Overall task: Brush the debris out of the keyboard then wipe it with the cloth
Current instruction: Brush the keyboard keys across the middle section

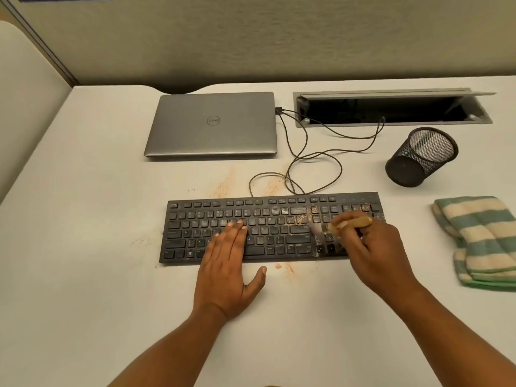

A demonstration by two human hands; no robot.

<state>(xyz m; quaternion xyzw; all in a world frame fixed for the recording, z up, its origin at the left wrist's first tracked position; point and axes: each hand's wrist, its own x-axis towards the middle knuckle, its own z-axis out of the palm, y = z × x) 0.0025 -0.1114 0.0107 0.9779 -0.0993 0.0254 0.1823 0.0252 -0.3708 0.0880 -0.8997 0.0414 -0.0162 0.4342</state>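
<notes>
A black keyboard [268, 216] lies across the middle of the white desk, dusted with tan crumbs, thickest right of centre near the enter key. My left hand [227, 263] lies flat with straight fingers pressing on the letter keys, thumb out over the desk. My right hand [374, 250] grips a small brush with a wooden handle [356, 222] over the keyboard's right part; its blurred bristles reach down toward the arrow keys. A folded green-and-cream striped cloth [480, 238] lies on the desk to the right of the keyboard.
Crumbs are scattered on the desk [83, 247] behind and in front of the keyboard. A shut silver laptop [213, 124] lies at the back, its cables looping to the keyboard. An open cable hatch [391, 110] and a tilted black mesh cup [421, 156] are at back right.
</notes>
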